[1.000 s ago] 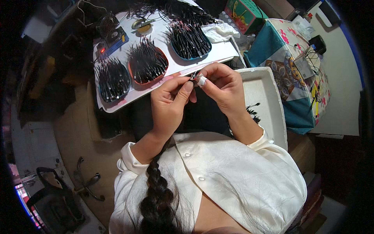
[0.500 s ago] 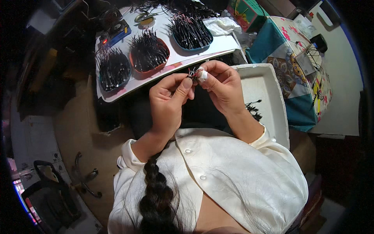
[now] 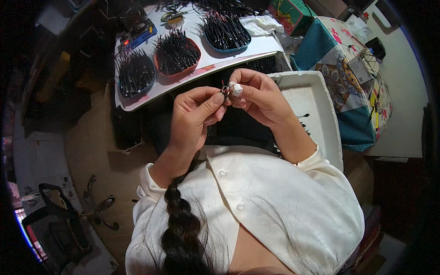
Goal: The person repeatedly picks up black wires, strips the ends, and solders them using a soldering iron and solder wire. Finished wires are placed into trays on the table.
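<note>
My left hand (image 3: 195, 112) pinches a small bundle of thin wires (image 3: 224, 89) between thumb and forefinger, just above my lap. The bundle looks dark with red and pale strands; its lower part is hidden by the fingers. Right against it, my right hand (image 3: 263, 98) is closed too, its thumb and forefinger at the wire ends. A white wrapping (image 3: 236, 90) covers a fingertip of that hand. Beyond the hands, black cables stand packed in a dark blue bin (image 3: 136, 94), a red bin (image 3: 179, 73) and a blue bin (image 3: 229, 49).
The bins stand on a white table (image 3: 160, 89). At my right is a white foam box (image 3: 321, 107) with a few black cables inside. A side table with a patterned cloth (image 3: 337, 87) stands farther right. A device with a red light (image 3: 126, 42) sits at the table's back left.
My hands have shifted slightly with the wires held between the fingertips. Fewer strands show above the fingers now. The view has tilted a little.
</note>
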A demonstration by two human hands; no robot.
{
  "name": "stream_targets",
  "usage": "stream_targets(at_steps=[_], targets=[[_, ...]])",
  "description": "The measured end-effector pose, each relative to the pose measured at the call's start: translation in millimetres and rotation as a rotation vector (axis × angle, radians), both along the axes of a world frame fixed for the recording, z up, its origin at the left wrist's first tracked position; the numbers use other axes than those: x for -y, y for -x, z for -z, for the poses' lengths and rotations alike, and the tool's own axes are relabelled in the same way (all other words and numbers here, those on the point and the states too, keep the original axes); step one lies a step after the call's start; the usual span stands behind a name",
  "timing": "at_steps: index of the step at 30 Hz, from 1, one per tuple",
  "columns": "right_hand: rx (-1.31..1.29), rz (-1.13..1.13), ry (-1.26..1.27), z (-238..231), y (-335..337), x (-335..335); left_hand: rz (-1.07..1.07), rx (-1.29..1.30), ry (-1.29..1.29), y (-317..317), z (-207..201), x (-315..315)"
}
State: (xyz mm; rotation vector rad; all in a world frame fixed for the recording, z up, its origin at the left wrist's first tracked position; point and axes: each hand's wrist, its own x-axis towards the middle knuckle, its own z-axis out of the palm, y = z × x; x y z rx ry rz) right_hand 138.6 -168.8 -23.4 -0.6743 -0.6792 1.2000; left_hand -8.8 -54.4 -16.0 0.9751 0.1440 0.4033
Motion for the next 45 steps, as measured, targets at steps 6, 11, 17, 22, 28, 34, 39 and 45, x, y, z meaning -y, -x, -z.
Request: stream_targets(at_steps=[6,11,17,22,28,34,39,45], targets=[[0.065,0.086,-0.022,-4,5,-1,-0.063,0.022,-0.063,0,4,1],[0.100,0.097,0.005,-5,4,-3,-0.083,0.015,-0.058,2,8,2],[0.063,0.048,0.098,-4,0,-3,-0.112,0.070,-0.035,0,10,0],[0.265,0.262,0.120,-4,7,-4,-0.253,-0.067,-0.297,-1,12,3],[1.315,0.859,-0.285,4,21,-8,-0.363,-0.060,-0.195,-5,17,10],[0.408,0.541,-0.106,17,29,-16,-0.254,0.039,0.038,-2,20,4],[0.367,0.455,-0.068,11,23,-13,-0.326,-0.040,-0.019,0,21,6],[0.465,0.450,-0.083,4,26,-12,-0.341,0.004,-0.162,0,23,6]])
